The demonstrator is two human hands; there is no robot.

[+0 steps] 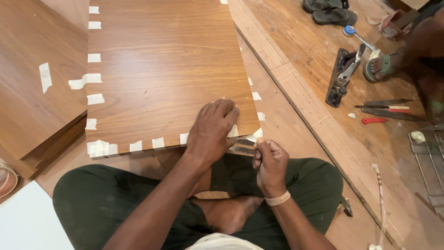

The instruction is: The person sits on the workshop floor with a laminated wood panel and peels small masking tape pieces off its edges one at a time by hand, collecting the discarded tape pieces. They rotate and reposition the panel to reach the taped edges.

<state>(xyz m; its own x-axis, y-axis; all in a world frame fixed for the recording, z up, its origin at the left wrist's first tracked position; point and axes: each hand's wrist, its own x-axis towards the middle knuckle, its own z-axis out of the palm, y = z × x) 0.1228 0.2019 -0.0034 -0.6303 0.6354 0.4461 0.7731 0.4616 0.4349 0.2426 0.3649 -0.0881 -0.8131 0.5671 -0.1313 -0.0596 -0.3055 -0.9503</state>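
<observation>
A brown wood-veneer board (pixel 162 69) lies flat in front of my crossed legs, its edges held with several strips of pale masking tape (pixel 95 98). My left hand (pixel 212 129) presses flat on the board's near right corner, fingers over the edge tape. My right hand (pixel 269 159) sits just off that corner, fingers pinched on a small piece of pale tape (pixel 254 137) at the board's edge.
More veneer boards (pixel 32 92) are stacked at the left. A hand plane (pixel 342 76), chisels and a red-handled tool (pixel 373 121) lie on the wooden floor at the right. Another person's sandalled foot (pixel 381 67) and spare sandals (pixel 330 11) are at the upper right. A wire rack (pixel 428 157) is at the right edge.
</observation>
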